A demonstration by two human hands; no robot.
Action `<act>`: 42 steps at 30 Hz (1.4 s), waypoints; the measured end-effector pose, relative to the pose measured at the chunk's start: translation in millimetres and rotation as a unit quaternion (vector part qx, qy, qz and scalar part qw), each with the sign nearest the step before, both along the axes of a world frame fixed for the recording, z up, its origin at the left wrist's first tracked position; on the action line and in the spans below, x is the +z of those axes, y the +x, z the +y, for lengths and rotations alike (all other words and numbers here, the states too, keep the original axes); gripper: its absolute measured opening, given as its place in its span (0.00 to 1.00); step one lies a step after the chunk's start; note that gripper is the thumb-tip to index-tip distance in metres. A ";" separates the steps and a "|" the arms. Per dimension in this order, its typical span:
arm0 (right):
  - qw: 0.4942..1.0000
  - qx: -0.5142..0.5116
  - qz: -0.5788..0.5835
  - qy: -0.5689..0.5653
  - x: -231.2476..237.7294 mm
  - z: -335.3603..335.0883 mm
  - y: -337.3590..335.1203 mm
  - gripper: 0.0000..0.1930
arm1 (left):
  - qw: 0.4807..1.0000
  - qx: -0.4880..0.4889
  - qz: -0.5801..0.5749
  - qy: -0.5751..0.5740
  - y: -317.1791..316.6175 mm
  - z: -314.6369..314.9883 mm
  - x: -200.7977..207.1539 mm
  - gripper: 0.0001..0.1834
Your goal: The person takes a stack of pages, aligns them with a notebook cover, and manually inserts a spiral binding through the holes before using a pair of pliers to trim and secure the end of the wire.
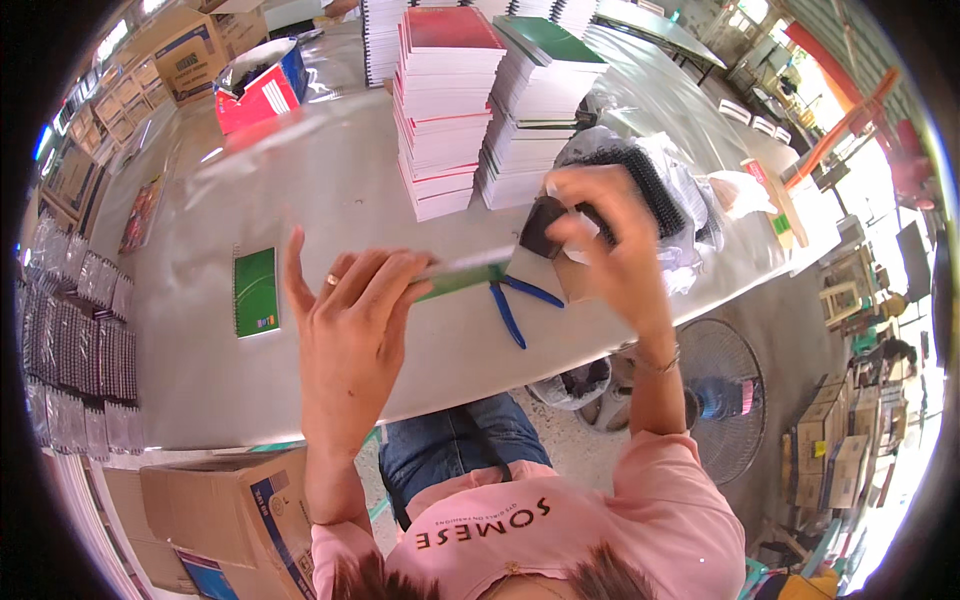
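My left hand (355, 310) grips a thin green notebook (455, 282), seen nearly edge-on and blurred, with its far end pointing right. My right hand (615, 225) is raised with bent fingers beside a small dark-sided box (540, 228). Motion smears its fingertips, so whether they hold anything is unclear. Blue-handled pliers (512, 308) lie on the table with their jaws beside the held notebook. A bundle of black spiral binding coils (645, 185) rests in clear plastic just beyond my right hand. To the left, a green spiral notebook (256, 292) lies flat on the table.
Tall stacks of notebooks with red covers (450, 110) and green covers (540, 100) stand at the table's far middle. A red and blue box (262, 90) sits far left. Bound notebooks (80, 345) are piled along the left edge. A floor fan (715, 400) stands at lower right.
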State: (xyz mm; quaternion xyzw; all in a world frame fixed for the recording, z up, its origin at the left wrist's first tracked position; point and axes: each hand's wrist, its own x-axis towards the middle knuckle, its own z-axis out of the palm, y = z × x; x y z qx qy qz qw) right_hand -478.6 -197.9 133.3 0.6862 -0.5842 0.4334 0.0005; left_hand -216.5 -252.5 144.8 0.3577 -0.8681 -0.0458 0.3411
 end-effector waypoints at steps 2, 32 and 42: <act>0.984 -0.153 -0.005 -0.092 -18.5 -5.8 -60.8 0.09 | 0.999 0.014 -0.007 0.039 7.1 -2.6 -20.6 0.08; 0.917 -0.384 0.058 0.087 -102.5 18.2 -233.1 0.09 | 0.975 0.206 0.069 0.049 -14.4 6.5 -140.9 0.25; 0.895 -0.079 -0.400 -0.180 -29.4 26.1 -111.7 0.13 | 0.978 0.190 0.061 0.054 -12.1 5.7 -145.9 0.24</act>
